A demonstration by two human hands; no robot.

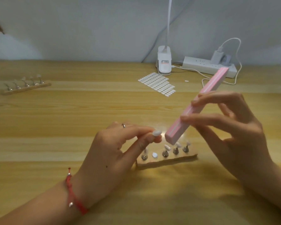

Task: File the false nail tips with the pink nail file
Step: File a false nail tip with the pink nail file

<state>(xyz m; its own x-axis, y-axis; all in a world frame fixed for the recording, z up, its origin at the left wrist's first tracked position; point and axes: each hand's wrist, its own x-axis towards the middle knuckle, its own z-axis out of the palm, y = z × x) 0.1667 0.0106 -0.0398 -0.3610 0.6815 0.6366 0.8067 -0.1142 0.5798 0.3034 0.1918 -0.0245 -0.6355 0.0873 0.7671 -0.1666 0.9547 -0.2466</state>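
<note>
Currently, the left hand [118, 153] pinches one white false nail tip [157, 132] between thumb and forefinger above the wooden table [71, 111]. The right hand [230, 127] grips the pink nail file [199, 108] with its fingers curled round the middle, the file tilted so that its lower end sits just beside the pinched tip; contact between them cannot be confirmed. Directly below, a wooden stand [167, 161] carries further nail tips [166, 146] on metal holders, while a second stand [27, 88], an adhesive tab sheet [157, 84] and a power strip [208, 66] lie farther back.
</note>
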